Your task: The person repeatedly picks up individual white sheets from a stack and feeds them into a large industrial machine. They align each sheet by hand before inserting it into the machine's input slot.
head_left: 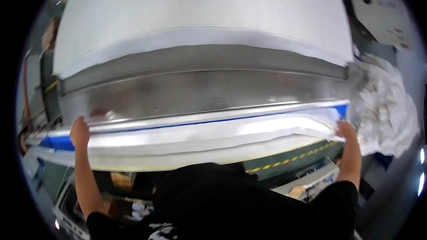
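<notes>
Grey metal panel (213, 90) spans the scene from left to right. On its near side lies white cloth (209, 137), its left end gripped by the curled left hand (80, 133), its right end by the curled right hand (346, 130).

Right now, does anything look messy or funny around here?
Only the big, crumpled heap of soft-looking white material, beyond the bare right hand on the right side, looks messy: it's all bunched up, while the wide white sheet at the top looks smooth. I can't see any spill or damage.
</notes>
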### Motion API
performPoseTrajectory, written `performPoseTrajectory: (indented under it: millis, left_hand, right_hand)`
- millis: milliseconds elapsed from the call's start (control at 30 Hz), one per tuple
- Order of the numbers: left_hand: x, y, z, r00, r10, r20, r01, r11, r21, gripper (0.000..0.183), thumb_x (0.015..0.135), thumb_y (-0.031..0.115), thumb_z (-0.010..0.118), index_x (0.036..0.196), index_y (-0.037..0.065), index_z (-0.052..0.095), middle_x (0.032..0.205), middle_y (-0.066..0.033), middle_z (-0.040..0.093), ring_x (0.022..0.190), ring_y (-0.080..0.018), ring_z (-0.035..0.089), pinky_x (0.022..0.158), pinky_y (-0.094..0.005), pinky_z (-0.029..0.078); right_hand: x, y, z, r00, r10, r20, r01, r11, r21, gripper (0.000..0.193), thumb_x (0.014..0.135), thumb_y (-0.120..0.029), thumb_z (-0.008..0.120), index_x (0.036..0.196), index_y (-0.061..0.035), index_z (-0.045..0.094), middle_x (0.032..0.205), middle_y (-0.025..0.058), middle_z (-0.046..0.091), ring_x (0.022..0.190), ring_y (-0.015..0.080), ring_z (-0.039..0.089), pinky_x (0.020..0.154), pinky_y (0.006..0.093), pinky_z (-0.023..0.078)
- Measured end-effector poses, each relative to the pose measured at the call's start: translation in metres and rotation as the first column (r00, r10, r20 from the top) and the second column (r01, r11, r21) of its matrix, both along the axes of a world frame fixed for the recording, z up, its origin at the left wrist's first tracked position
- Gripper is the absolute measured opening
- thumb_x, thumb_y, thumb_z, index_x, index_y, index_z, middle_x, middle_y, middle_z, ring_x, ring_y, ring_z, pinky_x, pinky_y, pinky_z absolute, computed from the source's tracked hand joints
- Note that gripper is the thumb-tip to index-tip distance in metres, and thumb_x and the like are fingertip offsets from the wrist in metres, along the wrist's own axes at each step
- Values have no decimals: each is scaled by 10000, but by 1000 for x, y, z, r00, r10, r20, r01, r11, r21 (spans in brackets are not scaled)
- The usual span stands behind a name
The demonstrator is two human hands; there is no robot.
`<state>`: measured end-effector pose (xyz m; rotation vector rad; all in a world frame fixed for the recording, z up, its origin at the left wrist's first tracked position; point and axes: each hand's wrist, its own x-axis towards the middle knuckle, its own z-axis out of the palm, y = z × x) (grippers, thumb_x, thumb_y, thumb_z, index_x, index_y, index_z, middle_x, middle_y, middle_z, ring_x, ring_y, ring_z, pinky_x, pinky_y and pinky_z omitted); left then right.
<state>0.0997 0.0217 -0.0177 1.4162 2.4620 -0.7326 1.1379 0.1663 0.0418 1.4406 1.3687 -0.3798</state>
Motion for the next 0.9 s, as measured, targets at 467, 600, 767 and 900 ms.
performPoseTrajectory:
  millis: [467, 600, 767, 900]
  left_hand:
    - [57, 37, 8, 991, -112, 70, 97, 978, 186, 237, 865, 159, 508, 1065, 97, 620, 984, -153, 647, 907, -353, 615, 751, -448, 488]
    - [46, 38, 6, 996, -57, 67, 43, 978, 203, 259, 865, 173, 499, 1074, 97, 630, 931, -182, 658, 888, -376, 620, 747, -463, 491]
    - [25, 33, -12, 995, -49, 81, 26, 962, 272, 283, 861, 191, 511, 1102, 90, 617, 970, -184, 652, 921, -378, 611, 782, -458, 483]
    - [6, 21, -32, 995, -78, 69, 45, 920, 390, 329, 849, 186, 554, 1154, 69, 597, 1110, -156, 621, 1019, -339, 588, 852, -409, 473]
  right_hand:
    - [-51, 21, -23, 971, 219, -97, -199, 962, 185, 262, 732, -219, 657, 967, -105, 635, 901, 122, 663, 884, 299, 642, 765, 428, 501]
    - [-64, 23, -14, 984, 176, -9, -161, 918, 363, 425, 715, -234, 734, 1088, -115, 568, 970, 107, 629, 952, 280, 617, 814, 413, 482]
    - [-72, 14, -12, 999, 11, -50, 10, 918, 397, 361, 770, -190, 642, 1118, -113, 584, 1043, 125, 631, 999, 297, 606, 816, 442, 491]
    - [-130, 23, -19, 983, -9, -183, 75, 929, 361, 344, 807, -213, 567, 1131, -101, 591, 1071, 138, 633, 1036, 324, 589, 840, 452, 488]
